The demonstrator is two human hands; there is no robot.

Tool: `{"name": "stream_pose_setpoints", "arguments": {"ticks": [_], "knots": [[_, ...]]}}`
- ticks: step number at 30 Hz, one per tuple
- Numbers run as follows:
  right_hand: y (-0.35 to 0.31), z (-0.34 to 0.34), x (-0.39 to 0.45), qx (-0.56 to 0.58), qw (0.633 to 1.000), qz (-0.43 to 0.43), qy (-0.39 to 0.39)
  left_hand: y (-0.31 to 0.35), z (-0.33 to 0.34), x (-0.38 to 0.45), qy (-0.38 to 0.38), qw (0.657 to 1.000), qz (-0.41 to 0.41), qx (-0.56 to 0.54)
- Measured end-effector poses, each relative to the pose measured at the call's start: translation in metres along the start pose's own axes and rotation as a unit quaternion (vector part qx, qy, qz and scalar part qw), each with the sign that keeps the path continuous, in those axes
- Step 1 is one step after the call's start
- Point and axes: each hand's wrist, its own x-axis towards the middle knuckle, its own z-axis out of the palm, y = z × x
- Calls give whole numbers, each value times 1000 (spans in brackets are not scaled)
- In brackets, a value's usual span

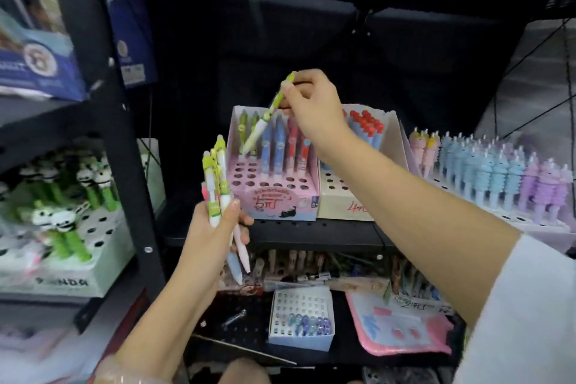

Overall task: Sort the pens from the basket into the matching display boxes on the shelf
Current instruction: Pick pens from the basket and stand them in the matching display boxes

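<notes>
My right hand (311, 103) pinches a green-and-white pen (265, 120) by its top end. The pen slants down to the left, its tip over the back left holes of the pink display box (274, 196). Green, blue and red pens stand in that box's back rows, and its front holes are bare. My left hand (215, 227) grips a bundle of pens (218, 178) upright, just left of the box; the bundle has green-topped, pink and pale blue ones. The basket is not in view.
A beige box (339, 196) with red-capped pens stands right of the pink one. Further right is a white tray of pastel ridged pens (498, 178). Panda pens (68, 196) fill the left shelf behind a black upright post (124, 134). A small white box (300, 318) lies on the lower shelf.
</notes>
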Motion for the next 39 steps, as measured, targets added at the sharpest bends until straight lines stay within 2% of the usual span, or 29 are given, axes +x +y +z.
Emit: {"name": "stream_pose_setpoints", "arguments": {"ticks": [6, 9, 11, 14, 19, 21, 23, 25, 26, 27, 29, 31, 33, 36, 39], "knots": [[26, 40, 22, -160, 986, -30, -21, 4, -29, 1, 8, 1000, -14, 27], [36, 51, 25, -261, 961, -32, -83, 3, -39, 1, 16, 999, -25, 42], [40, 58, 26, -355, 927, -45, -113, 3, -42, 1, 23, 999, -32, 32], [37, 62, 27, -500, 856, -77, -100, 5, -42, 1, 22, 999, -43, 2], [28, 64, 27, -625, 759, -65, -170, 6, -42, -1, 4, 999, -38, -31], [25, 63, 18, -643, 744, -95, -154, 7, -42, -3, 0, 999, -25, -38], [21, 61, 5, -598, 773, -191, -94, 8, -43, -4, -4, 999, -15, -50], [16, 59, -13, -485, 830, -257, -96, 9, -43, -4, -5, 998, -17, -59], [13, 59, -24, -405, 873, -242, -122, 10, -42, -4, -2, 997, -20, -69], [12, 60, -36, -326, 913, -191, -154, 11, -40, -4, 0, 996, -23, -81], [10, 56, -56, -192, 956, -38, -219, 13, -34, -4, -6, 995, -22, -98], [14, 51, -69, -90, 949, 102, -284, 15, -28, -5, -11, 995, -13, -96], [15, 42, -76, -24, 940, 157, -303, 14, -17, -7, -3, 997, -17, -80], [16, 21, -77, -15, 955, 145, -258, 11, -2, -10, 13, 998, -39, -37], [16, -18, -71, 0, 981, 108, -164, 4, 19, -17, -17, 998, -58, -20]]}}
